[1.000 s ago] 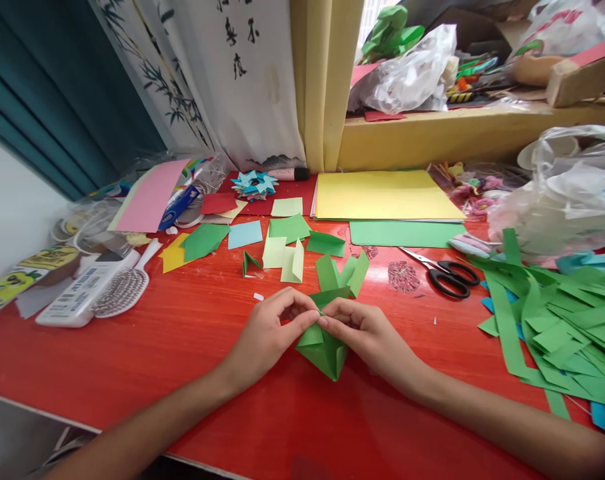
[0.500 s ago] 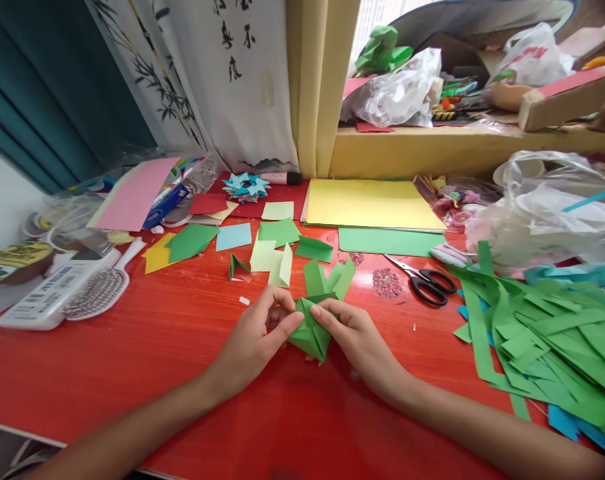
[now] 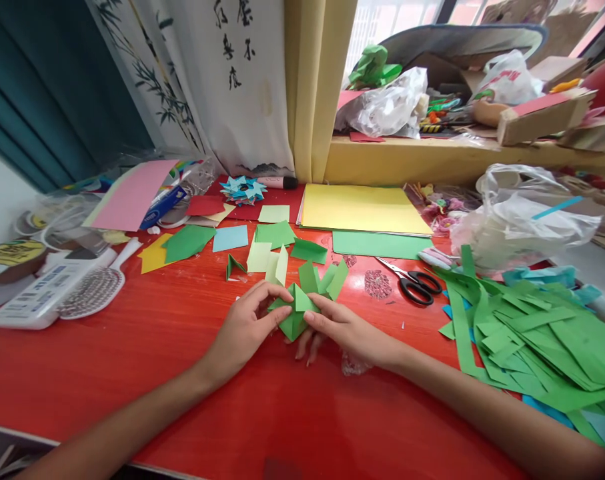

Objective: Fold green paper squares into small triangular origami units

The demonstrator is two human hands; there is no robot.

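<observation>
A folded green paper piece is pinched between both hands over the red table. My left hand grips its left corner between thumb and fingers. On the right side, my right hand holds it with thumb and forefinger, other fingers extending underneath. Just behind the hands stands another creased green paper with raised flaps. A pale green folded paper and a small dark green folded triangle lie beyond my left hand.
Black-handled scissors lie right of the hands, beside a heap of green paper strips. A yellow paper stack is at the back. A white hairbrush lies left. Plastic bags sit at the right back.
The green paper has turned between my hands, and its pointed flap now stands upright with side corners spread. My right hand's lower fingers now show beneath it. The view has shifted slightly right.
</observation>
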